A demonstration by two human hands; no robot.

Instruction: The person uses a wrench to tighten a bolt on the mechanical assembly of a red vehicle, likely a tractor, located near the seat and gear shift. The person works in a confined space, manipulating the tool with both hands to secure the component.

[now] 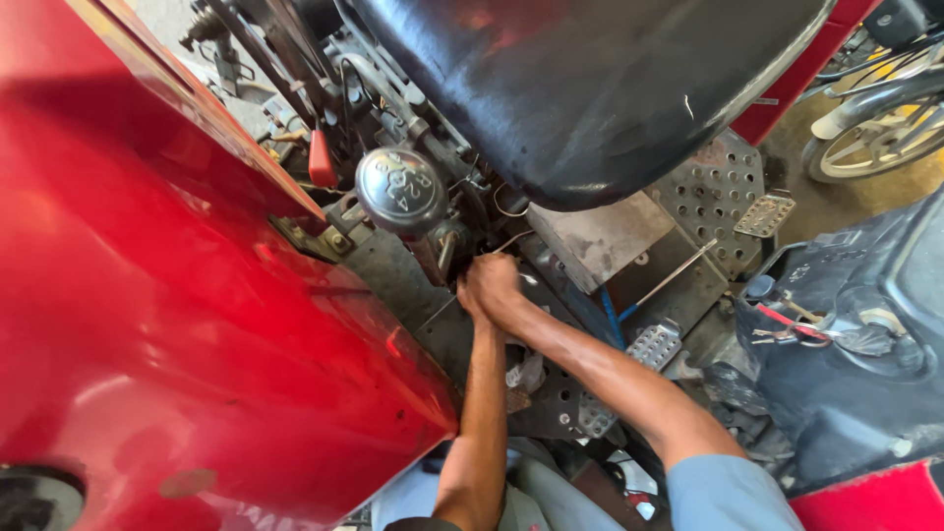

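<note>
My left hand (468, 298) and my right hand (497, 280) are pressed together low on a tractor's floor, at the base of the gear lever (433, 254). The lever carries a round grey knob (401, 189) just above them. My right hand's fingers are curled into the mechanism, and what they grip is hidden. My left hand lies mostly behind the right. A thin bent wire (511, 239) runs just above my knuckles. The black seat (590, 88) overhangs the spot.
A big red fender (177, 324) fills the left. A screwdriver (669, 278) with a blue handle lies on the steel floor plate (590, 236), near a studded pedal (654, 345). A red-tipped lever (322, 157) stands behind the knob. A motorcycle wheel (875, 138) is at top right.
</note>
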